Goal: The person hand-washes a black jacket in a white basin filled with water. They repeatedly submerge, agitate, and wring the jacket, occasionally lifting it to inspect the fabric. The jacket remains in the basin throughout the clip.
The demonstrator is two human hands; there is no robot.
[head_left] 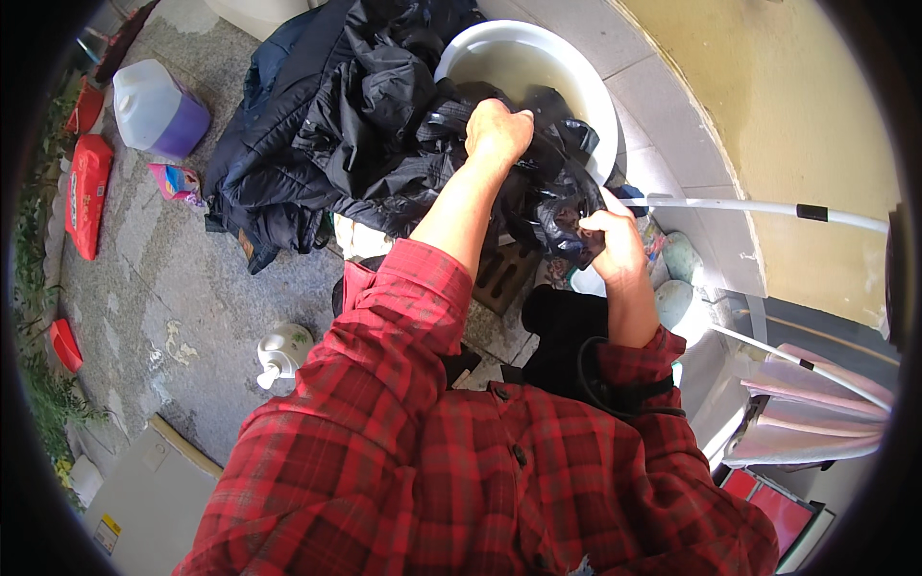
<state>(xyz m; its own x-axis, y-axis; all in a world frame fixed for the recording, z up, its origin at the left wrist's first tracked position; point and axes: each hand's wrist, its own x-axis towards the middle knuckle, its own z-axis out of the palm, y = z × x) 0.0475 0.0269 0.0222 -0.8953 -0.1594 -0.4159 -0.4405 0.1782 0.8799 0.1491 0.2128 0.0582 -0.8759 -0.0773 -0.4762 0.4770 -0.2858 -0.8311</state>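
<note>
My left hand point(499, 132) is a closed fist on a wet black garment point(555, 191) at the near side of a white basin point(609, 108). Lower and to the right, my right hand point(614, 236) grips another part of the same glossy cloth, thumb on top. Cloudy greyish water point(504, 68) stands in the basin, and some of the garment dips into it. To the left, a black padded jacket point(288, 165) lies heaped against the basin. Where the garment ends and the heap begins is hard to tell.
On the paving at left stand a jug of purple liquid point(162, 108), a pink packet point(176, 181) and a red bag point(89, 194). A white bottle point(284, 353) is near my left arm. A slotted drain grate point(504, 277) lies below the garment. White poles point(763, 207) extend at right.
</note>
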